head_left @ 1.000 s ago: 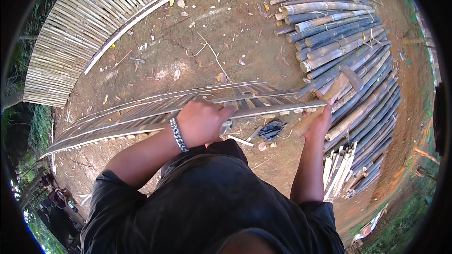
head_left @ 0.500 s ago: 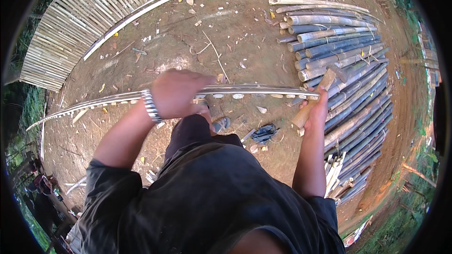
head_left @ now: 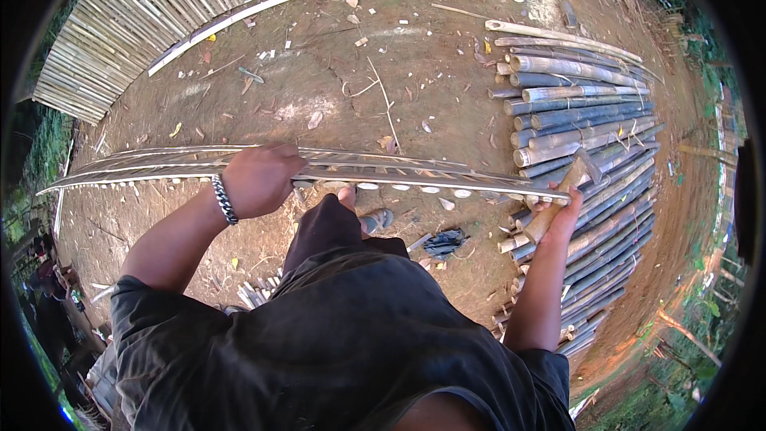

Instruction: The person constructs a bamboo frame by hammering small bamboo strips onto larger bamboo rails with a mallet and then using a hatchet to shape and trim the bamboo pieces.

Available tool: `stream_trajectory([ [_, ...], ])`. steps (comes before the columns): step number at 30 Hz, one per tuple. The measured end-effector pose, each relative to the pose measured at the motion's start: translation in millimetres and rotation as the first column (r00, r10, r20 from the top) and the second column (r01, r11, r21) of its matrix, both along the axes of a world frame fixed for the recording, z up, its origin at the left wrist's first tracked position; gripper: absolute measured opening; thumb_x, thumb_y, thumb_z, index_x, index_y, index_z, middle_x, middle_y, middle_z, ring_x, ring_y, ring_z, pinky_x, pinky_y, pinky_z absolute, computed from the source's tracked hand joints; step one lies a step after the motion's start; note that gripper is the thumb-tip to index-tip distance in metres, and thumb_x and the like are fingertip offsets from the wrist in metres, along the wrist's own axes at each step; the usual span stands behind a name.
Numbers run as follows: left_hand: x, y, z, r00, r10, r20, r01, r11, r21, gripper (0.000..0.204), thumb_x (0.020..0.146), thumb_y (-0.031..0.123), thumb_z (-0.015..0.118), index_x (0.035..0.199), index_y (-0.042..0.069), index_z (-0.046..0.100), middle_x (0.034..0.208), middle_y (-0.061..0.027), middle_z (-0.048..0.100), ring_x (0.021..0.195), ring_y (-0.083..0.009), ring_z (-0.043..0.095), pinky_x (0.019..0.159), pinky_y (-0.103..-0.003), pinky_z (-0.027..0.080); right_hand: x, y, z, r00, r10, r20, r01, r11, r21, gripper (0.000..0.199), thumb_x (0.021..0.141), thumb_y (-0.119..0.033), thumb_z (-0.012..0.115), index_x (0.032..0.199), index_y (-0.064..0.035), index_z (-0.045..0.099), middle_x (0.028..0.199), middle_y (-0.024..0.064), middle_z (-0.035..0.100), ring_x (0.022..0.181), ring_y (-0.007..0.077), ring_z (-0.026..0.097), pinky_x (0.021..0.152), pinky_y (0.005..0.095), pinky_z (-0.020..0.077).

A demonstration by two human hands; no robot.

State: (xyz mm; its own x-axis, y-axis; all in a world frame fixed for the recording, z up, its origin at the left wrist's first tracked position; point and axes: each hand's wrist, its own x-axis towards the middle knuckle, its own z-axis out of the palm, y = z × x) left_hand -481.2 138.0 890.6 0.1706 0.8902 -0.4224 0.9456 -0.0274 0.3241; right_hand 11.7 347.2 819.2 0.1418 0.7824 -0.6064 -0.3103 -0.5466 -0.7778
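Note:
A long slatted bamboo panel (head_left: 415,169) stretches across in front of me, tipped nearly edge-on. Pale slat ends poke out along its near edge. My left hand (head_left: 262,179), with a chain bracelet at the wrist, is closed over the panel left of its middle. At the panel's right end my right hand (head_left: 565,206) grips its corner. The same hand clasps a wooden-handled tool (head_left: 550,219) with a grey metal head, hammer-like in shape. The fingers' undersides are hidden.
A stack of bamboo poles (head_left: 590,116) lies to the right. Another bamboo slat panel (head_left: 171,20) is at the far left. A crumpled dark bag (head_left: 445,244) and a thin forked stick (head_left: 383,100) lie on the dirt. My foot (head_left: 375,220) is below the panel.
The panel has tilted so that more of its slatted face shows. My left hand, blurred before, has moved left and gripped it. My right hand has shifted right and slightly nearer with the tool.

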Motion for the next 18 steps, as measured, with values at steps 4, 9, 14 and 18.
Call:
stream_trajectory([
  [4,-16.2,14.6,2.7,0.997,0.030,0.066,-0.029,1.000,-0.007,0.033,0.080,0.010,0.061,0.112,0.003,0.066,0.105,-0.0151,0.065,0.101,-0.0341,0.066,0.087,-0.046,0.056,-24.5,22.6,15.6,0.998,-0.044,0.036,0.044,0.999,-0.017,0.047,0.091,-0.047,0.057,0.107,-0.0023,0.058,0.077,0.0039,0.056,0.057,0.0123,0.051,0.048,0.0249,0.0442],
  [9,-53.3,53.2,5.5,0.992,0.047,0.113,-0.057,0.995,0.078,0.027,0.081,0.008,0.060,0.106,0.002,0.067,0.094,-0.0162,0.064,0.090,-0.0350,0.065,0.083,-0.045,0.056,-69.0,88.4,32.2,0.999,-0.048,0.017,0.046,0.997,0.064,0.046,0.093,-0.046,0.058,0.111,-0.0031,0.056,0.083,0.0051,0.058,0.056,0.0117,0.051,0.046,0.0244,0.0465],
  [14,-83.2,102.2,3.9,0.991,0.119,0.064,-0.122,0.991,0.056,0.025,0.090,0.008,0.054,0.109,0.002,0.068,0.093,-0.0150,0.064,0.087,-0.0294,0.065,0.082,-0.044,0.058,-114.6,166.4,35.2,1.000,0.023,-0.016,-0.021,0.991,0.130,0.045,0.092,-0.046,0.063,0.111,-0.0063,0.052,0.082,0.0047,0.054,0.057,0.0121,0.050,0.047,0.0259,0.0460],
  [18,-105.4,134.1,-3.7,0.999,0.039,0.012,-0.041,0.983,0.176,0.026,0.092,0.012,0.055,0.112,0.001,0.067,0.095,-0.0140,0.065,0.089,-0.0276,0.066,0.084,-0.043,0.058,-157.2,206.8,56.0,0.999,-0.005,0.051,-0.005,0.981,0.193,0.049,0.094,-0.055,0.065,0.104,-0.0087,0.052,0.073,0.0011,0.052,0.056,0.0098,0.048,0.049,0.0246,0.0455],
])
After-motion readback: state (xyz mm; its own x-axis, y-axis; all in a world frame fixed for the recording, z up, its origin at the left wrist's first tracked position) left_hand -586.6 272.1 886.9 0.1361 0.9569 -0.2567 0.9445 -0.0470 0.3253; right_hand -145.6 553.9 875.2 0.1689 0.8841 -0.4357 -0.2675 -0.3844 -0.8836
